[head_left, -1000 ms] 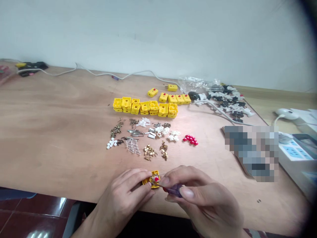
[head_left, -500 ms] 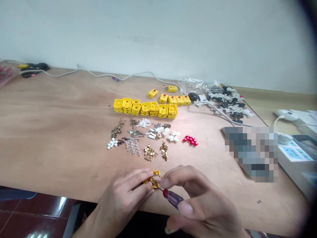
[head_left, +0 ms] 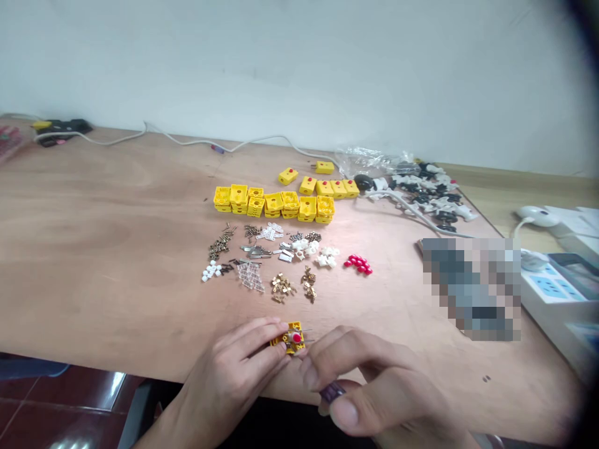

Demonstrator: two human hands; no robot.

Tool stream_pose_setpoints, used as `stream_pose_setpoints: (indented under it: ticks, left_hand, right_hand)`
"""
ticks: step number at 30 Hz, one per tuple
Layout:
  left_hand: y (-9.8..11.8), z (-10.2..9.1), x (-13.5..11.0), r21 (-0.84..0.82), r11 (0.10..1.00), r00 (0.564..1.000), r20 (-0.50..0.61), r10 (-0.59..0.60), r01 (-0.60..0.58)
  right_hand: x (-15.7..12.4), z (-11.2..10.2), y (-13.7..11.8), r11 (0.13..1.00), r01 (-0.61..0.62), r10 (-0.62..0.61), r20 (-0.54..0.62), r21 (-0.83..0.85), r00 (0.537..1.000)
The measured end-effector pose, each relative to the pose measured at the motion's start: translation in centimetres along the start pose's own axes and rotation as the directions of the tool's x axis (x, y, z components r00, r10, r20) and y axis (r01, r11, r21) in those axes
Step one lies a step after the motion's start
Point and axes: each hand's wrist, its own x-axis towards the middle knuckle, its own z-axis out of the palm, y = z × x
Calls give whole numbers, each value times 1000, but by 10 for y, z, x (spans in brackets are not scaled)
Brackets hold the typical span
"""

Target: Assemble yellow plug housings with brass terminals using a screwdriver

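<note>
From the head camera, the person's left hand (head_left: 233, 365) sits at the near edge of a wooden workbench (head_left: 116, 249), its fingers closed around a small yellow plastic housing (head_left: 287, 340) with a red button (head_left: 296, 337) on its upper face. The housing is stubby, its longer side running roughly across the view, and it lies ahead of the left hand's fingertips, held above the bench. The right hand (head_left: 369, 386) is curled, its fingers (head_left: 327, 355) just beside the housing's right end and nearer the bench edge, with a purple-handled screwdriver (head_left: 332, 391) gripped against the palm under the thumb; the shaft and tip are hidden. Of the two hands, the left is the one in contact; whether the right touches the housing cannot be told. Farther up the bench lie rows of matching yellow housings (head_left: 274, 204), and nearer the hands are small heaps of brass clips (head_left: 282, 288), white pieces (head_left: 212, 270) and red buttons (head_left: 358, 264). Black-and-white plug parts (head_left: 433, 199) lie at the far right.
</note>
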Motion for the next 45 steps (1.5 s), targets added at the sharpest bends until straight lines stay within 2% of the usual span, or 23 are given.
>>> stream_pose_setpoints:
  ticks: [3,5,9,13,15,18,21,23,26,28,34,36,40,42,45]
  left_hand:
    - [0,1,-1,-1,1000,1000,14,-9,9]
    - [0,2,-2,-5,1000,1000,19,-16,16]
    - [1,3,-2,-18,1000,999,29,-23,24]
    - [1,3,0,-77,996,999,22,-46,48]
    - [0,3,0,-88,995,999,25,-43,45]
    - [-1,4,-3,-38,999,1000,14,-17,17]
    - [0,4,-4,-8,1000,1000,5,-7,7]
    - [0,4,-2,-8,1000,1000,-9,-10,10]
    - [0,4,0,-54,998,999,-25,-30,28]
    - [0,4,1,-61,998,1000,-20,-22,20]
    - [1,4,0,-49,998,1000,4,-25,25]
    - [1,4,0,-54,998,1000,-3,-24,24]
    - [0,4,-1,-43,999,999,-38,-18,16]
    - [-1,4,-2,-33,999,1000,-15,-5,4]
    - [-1,3,-2,-38,999,999,36,-17,18]
  right_hand:
    - [-2,7,6,999,10,-15,-135,-39,991]
    - [-2,10,10,993,43,-67,-221,-112,973]
    - [0,8,13,972,62,-132,-307,-226,942]
    - [-3,6,10,989,41,-63,-155,-141,986]
    - [-4,8,10,994,20,-32,-108,-105,994]
    - [-3,12,11,991,43,-67,-193,-126,979]
    - [-1,12,10,970,77,-151,-319,-232,936]
    - [-2,10,9,971,81,-146,-290,-224,946]
    - [-5,6,8,994,15,-30,-130,-111,991]
    - [-6,6,9,998,-24,18,-89,-65,996]
    - [-6,8,14,991,47,-80,-272,-127,959]
    - [-8,5,12,994,26,-51,-253,-103,966]
    - [-11,3,8,995,-102,102,-63,0,993]
    - [-9,6,8,998,-64,64,-78,3,995]
    - [-3,9,10,994,32,-55,-219,-109,974]
